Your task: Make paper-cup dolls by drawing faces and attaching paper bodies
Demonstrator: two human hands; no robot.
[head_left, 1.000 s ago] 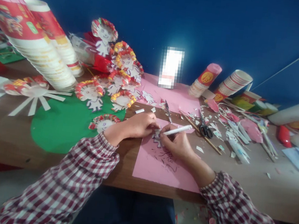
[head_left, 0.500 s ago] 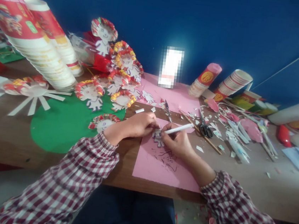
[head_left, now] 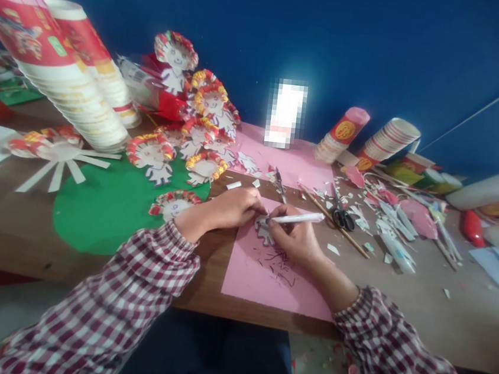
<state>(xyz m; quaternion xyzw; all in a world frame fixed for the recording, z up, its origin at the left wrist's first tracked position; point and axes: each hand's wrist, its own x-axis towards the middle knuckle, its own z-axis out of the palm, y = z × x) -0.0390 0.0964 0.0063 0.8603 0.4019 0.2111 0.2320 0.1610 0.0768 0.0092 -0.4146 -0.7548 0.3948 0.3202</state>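
My right hand (head_left: 296, 238) is closed round a white marker pen (head_left: 302, 218), its tip over a small paper cut-out figure (head_left: 263, 231). The figure is white with a dark outline and lies on a pink sheet (head_left: 244, 273) covered in black pen strokes. At the figure's upper edge, my left hand (head_left: 241, 208) has its fingers bent together and pressed down on it. My fingers hide the top of the figure. Left of my wrist, a paper figure with a red-and-yellow ruffled rim (head_left: 174, 204) sits on a green paper disc (head_left: 94, 218).
Several finished-looking paper figures (head_left: 213, 109) crowd the back left, beside tall stacks of paper cups (head_left: 76, 97). Black scissors (head_left: 343, 216), a wooden stick (head_left: 351, 240), a dark pen (head_left: 280, 184) and paper scraps lie right of centre. More cups (head_left: 390, 143) stand behind them.
The back end of the marker has dipped lower and slightly to the right in my right hand. My left hand stays in nearly the same place.
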